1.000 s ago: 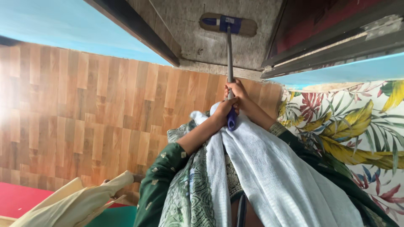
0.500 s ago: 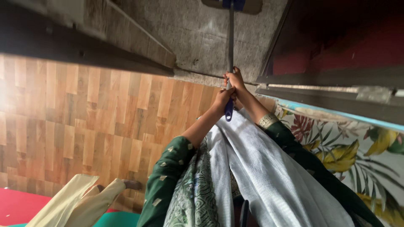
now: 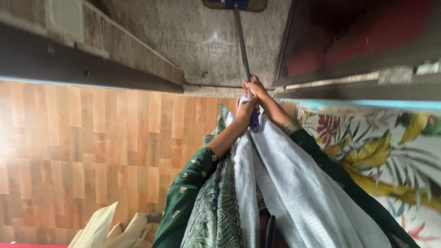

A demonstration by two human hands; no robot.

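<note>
A mop is held in both hands, its grey handle running from the hands up to a flat head that is cut off by the top edge of the view. The head is seen lying on a grey concrete floor, well beyond the hands. The right hand is wrapped around the handle, fingers closed on it, a little farther up the handle toward the head. The left hand is closed around the handle just below the right hand, at the blue grip that forms the handle's near end; the two hands are touching or nearly so, and it cannot be told which. Both forearms are bare near the mop and are covered farther back by dark green sleeves. A white cloth is draped over the body below the mop's near end, with a green patterned garment beside it on the left. To the left of the mop handle a wood-patterned floor is seen, met by the concrete floor at a dark step. To the right of the handle a dark frame is seen, and below it a covering printed with coloured leaves. Pale yellow cloth lies at the bottom edge, well away from the mop.
</note>
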